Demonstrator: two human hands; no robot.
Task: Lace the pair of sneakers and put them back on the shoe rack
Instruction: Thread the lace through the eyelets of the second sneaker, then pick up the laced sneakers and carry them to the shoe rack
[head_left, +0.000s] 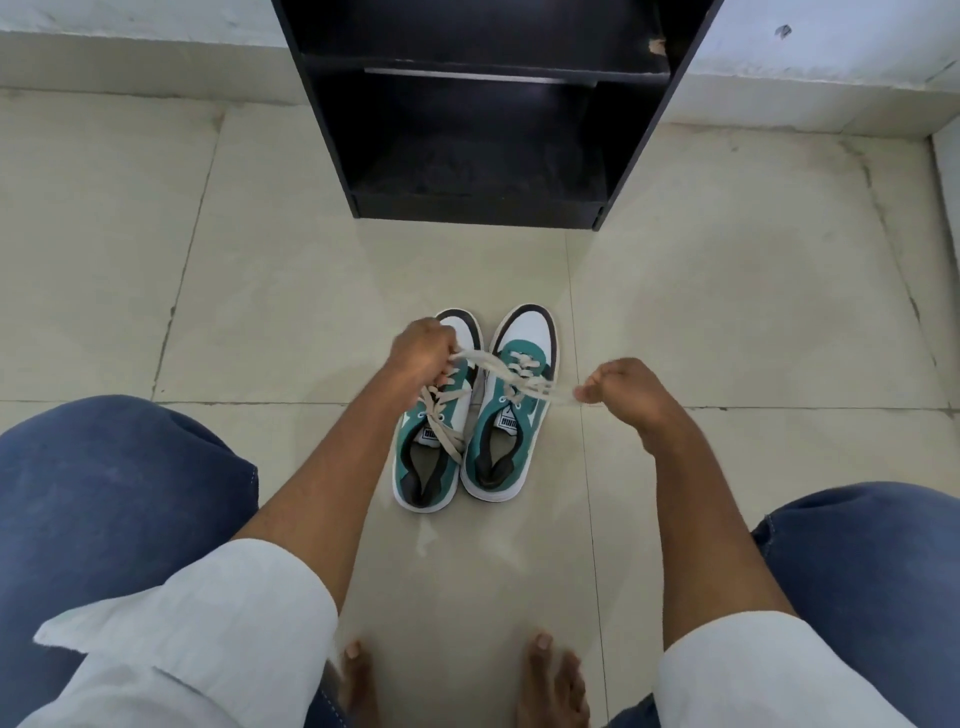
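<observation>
Two green, white and black sneakers stand side by side on the floor, toes pointing away from me: the left sneaker (428, 467) and the right sneaker (511, 447). A beige lace (511, 374) runs through the right sneaker's eyelets, and its two ends are pulled out to either side. My left hand (423, 351) hovers over the left sneaker's toe, closed on one end. My right hand (621, 387), to the right of the pair, pinches the other end. The left sneaker's lace (441, 426) lies loosely crossed over its tongue.
A black shoe rack (483, 119) with open shelves stands straight ahead against a white wall. The floor is pale tile (260, 291). My knees in blue jeans frame both sides, and my bare feet (550, 680) are near the bottom edge.
</observation>
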